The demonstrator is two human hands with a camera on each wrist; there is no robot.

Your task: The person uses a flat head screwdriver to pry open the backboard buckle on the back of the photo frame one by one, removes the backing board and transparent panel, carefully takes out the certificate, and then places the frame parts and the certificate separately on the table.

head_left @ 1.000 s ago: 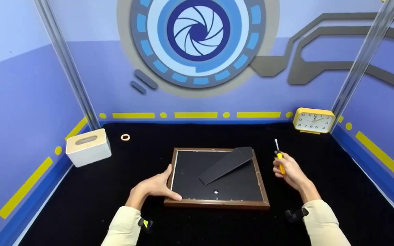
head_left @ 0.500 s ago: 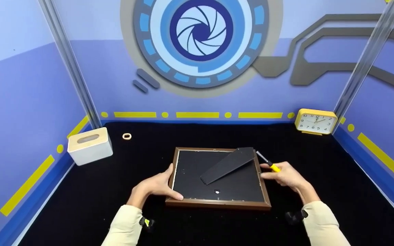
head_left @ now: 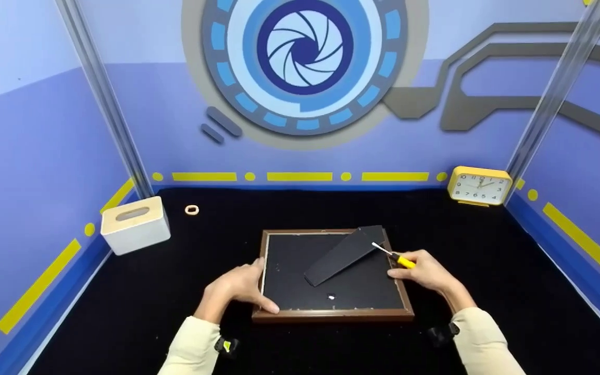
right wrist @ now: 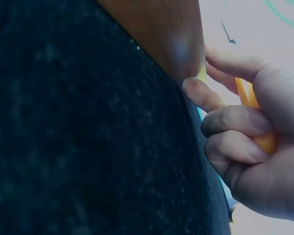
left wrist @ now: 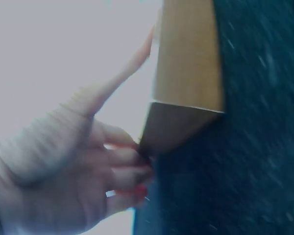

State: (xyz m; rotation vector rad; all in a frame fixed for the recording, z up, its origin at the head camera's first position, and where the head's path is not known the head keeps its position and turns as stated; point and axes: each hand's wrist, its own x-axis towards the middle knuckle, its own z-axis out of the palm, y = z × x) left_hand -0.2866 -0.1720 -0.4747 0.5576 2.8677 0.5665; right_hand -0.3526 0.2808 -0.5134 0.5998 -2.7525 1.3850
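A brown picture frame [head_left: 334,314] lies back side up, with a black backing board [head_left: 289,271] and a slanting black stand leg [head_left: 342,256]. My left hand [head_left: 236,287] grips its near left corner, thumb on the near rim and fingers along the left side. In the left wrist view the fingers bend against the frame's side [left wrist: 188,58]. My right hand [head_left: 425,271] holds a yellow-handled screwdriver [head_left: 405,261], its shaft pointing left over the frame. Curled fingers wrap the handle [right wrist: 265,142] in the right wrist view, while thumb and forefinger pinch the frame's right edge.
A white tissue box [head_left: 136,229] with a wooden lid stands at the left. Near it is a small pale ring [head_left: 191,210]. A yellow clock [head_left: 479,186] stands at the back right. Walls enclose the black-covered table [head_left: 300,349] at the back and sides.
My right hand has moved left with the screwdriver, from beside the frame to its right edge. The screwdriver has swung from pointing away to pointing left. My left hand stays at its corner.
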